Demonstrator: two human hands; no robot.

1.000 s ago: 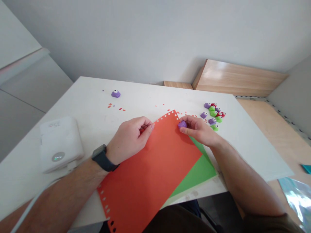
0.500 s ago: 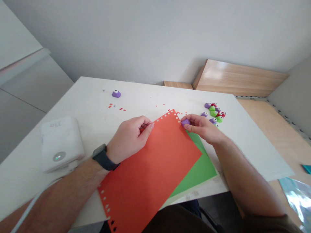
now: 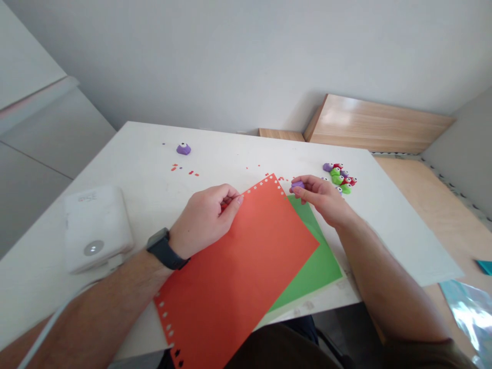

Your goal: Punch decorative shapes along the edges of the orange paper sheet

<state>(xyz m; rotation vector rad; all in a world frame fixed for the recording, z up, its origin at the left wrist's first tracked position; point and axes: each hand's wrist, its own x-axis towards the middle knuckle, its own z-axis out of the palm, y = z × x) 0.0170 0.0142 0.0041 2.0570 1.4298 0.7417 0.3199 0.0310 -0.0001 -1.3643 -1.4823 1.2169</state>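
Note:
My left hand (image 3: 209,218) pinches the upper left edge of an orange sheet of paper (image 3: 249,261). Small punched holes run along that sheet's top corner and down its lower left edge. In my right hand (image 3: 321,197) is a small purple craft punch (image 3: 297,187), gripped between thumb and fingers just off the sheet's right edge. Beneath the orange sheet lies a green sheet of paper (image 3: 315,266), showing on the right. Another purple punch (image 3: 183,148) with a white knob stands at the back left of the table.
Several red, green and purple punches (image 3: 338,175) cluster at the back right of the white table (image 3: 149,189). Orange paper bits (image 3: 194,173) lie scattered near the back. A white device (image 3: 98,225) with a cable sits at the left.
My right hand has drawn the purple punch slightly up and away from the orange sheet's edge. My left hand keeps its hold on the paper.

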